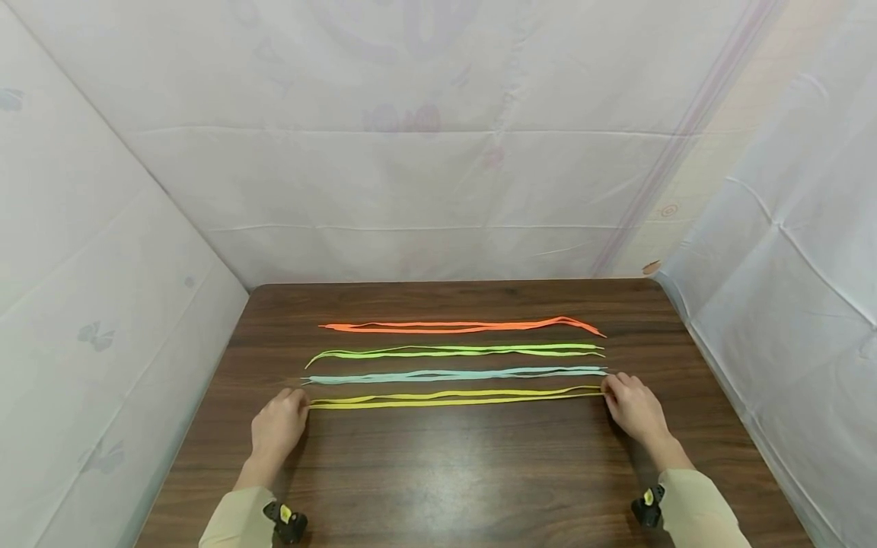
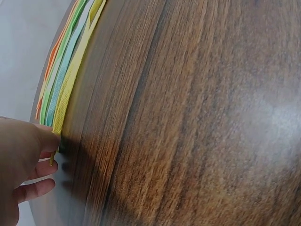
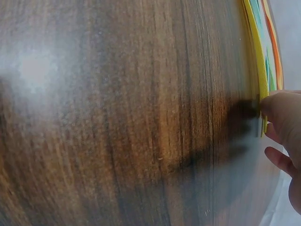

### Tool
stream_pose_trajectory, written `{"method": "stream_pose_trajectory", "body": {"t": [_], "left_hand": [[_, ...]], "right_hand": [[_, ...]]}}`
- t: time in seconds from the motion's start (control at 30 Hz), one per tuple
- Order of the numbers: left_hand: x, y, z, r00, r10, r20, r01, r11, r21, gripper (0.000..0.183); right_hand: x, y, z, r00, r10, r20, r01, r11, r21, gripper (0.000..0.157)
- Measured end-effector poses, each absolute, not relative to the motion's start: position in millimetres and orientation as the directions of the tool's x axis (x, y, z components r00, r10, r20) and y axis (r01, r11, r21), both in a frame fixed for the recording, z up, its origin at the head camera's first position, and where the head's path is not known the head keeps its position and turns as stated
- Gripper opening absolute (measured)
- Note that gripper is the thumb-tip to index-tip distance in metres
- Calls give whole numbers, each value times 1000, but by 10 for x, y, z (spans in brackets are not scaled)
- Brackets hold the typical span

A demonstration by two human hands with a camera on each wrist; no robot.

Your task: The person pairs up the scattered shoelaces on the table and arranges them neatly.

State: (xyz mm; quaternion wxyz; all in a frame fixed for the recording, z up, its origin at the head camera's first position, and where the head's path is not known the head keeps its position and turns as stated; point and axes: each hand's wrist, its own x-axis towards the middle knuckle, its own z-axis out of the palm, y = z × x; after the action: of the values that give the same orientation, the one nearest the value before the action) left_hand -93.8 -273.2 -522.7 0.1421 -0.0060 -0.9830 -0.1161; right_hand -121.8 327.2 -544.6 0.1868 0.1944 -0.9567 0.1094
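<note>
A yellow shoelace (image 1: 452, 403), doubled into two strands, stretches across the table nearest the person. At its left end my left hand (image 1: 279, 426) pinches it between thumb and finger; in the left wrist view the yellow tip sticks out below the thumb. My right hand (image 1: 633, 407) pinches the other end, and the tips hang past the thumb in the right wrist view. Just beyond lies a light blue shoelace (image 1: 452, 375), then a lime green shoelace (image 1: 452, 352) and an orange shoelace (image 1: 438, 328), all roughly parallel to the yellow one.
The dark wood-grain table (image 1: 438, 472) reaches back to a white sheet (image 1: 425, 190) hung behind it. More white sheeting stands along the left and right sides. A black wrist camera (image 1: 286, 523) is strapped at the left sleeve, and another camera (image 1: 647, 507) at the right.
</note>
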Motion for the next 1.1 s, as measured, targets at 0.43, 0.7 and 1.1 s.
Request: {"method": "stream_pose_trajectory", "body": {"t": [0.43, 0.7, 1.1], "left_hand": [[-949, -2742, -5238, -959, -38, 279, 28, 973, 228, 9], [-956, -2741, -5224, -967, -45, 252, 13, 974, 225, 6], [-931, -2736, -5189, -970, -36, 241, 18, 976, 218, 11]], "right_hand": [[-1239, 3248, -5489, -863, -321, 391, -405, 901, -156, 18], [-1248, 3249, -5489, -863, -322, 390, -411, 896, -169, 18], [-1222, 3260, -5497, -867, -292, 404, -388, 905, -176, 17]]}}
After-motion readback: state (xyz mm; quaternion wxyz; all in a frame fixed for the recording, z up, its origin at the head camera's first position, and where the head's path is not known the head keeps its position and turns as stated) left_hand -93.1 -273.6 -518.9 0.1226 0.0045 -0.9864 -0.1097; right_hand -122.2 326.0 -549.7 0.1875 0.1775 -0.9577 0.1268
